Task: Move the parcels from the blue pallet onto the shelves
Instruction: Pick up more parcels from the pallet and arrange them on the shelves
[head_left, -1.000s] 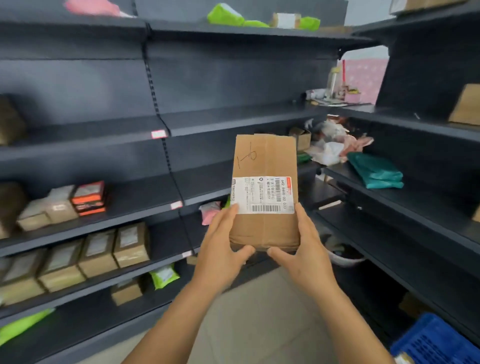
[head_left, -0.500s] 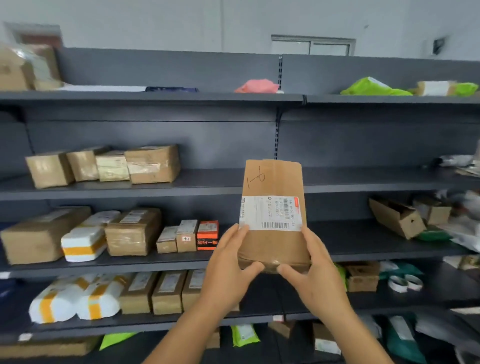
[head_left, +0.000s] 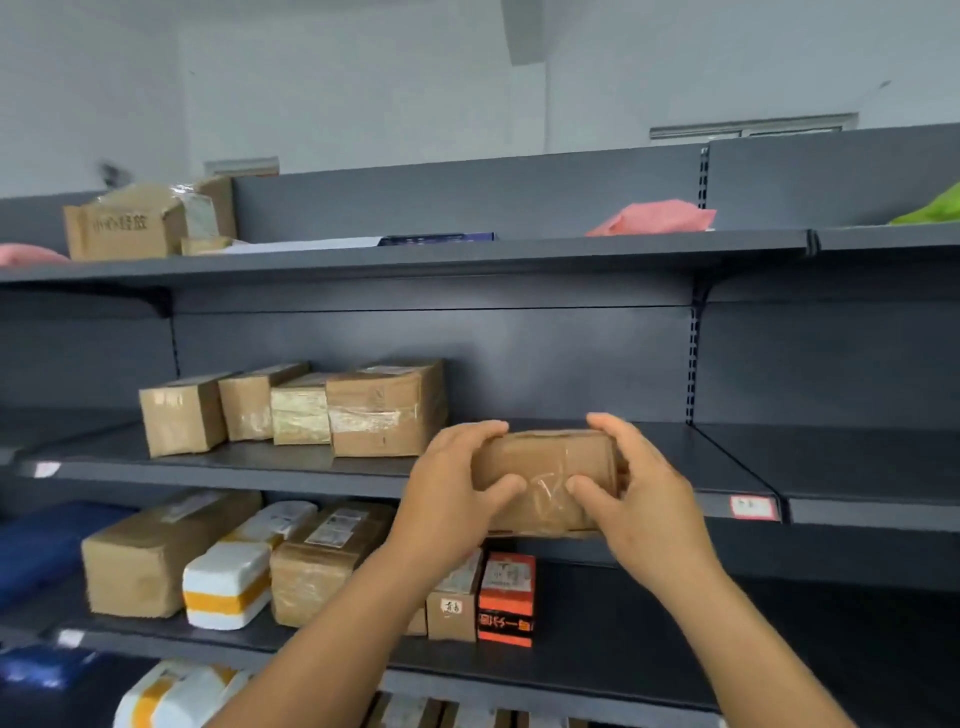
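Parcel's been tipped flat since half a second ago, label no longer showing. Left hand (head_left: 451, 486) and right hand (head_left: 636, 480) both grip the brown taped parcel (head_left: 545, 480) at its ends, right at the middle shelf's (head_left: 831, 467) front edge, beside four cardboard boxes (head_left: 387, 408).

We see bare middle shelf (head_left: 649, 457) right of the taped box (head_left: 387, 410); that box row blocks the left side.

Left hand (head_left: 451, 486) and right hand (head_left: 641, 486) grip a brown parcel (head_left: 545, 480) at the middle shelf (head_left: 727, 467) edge.
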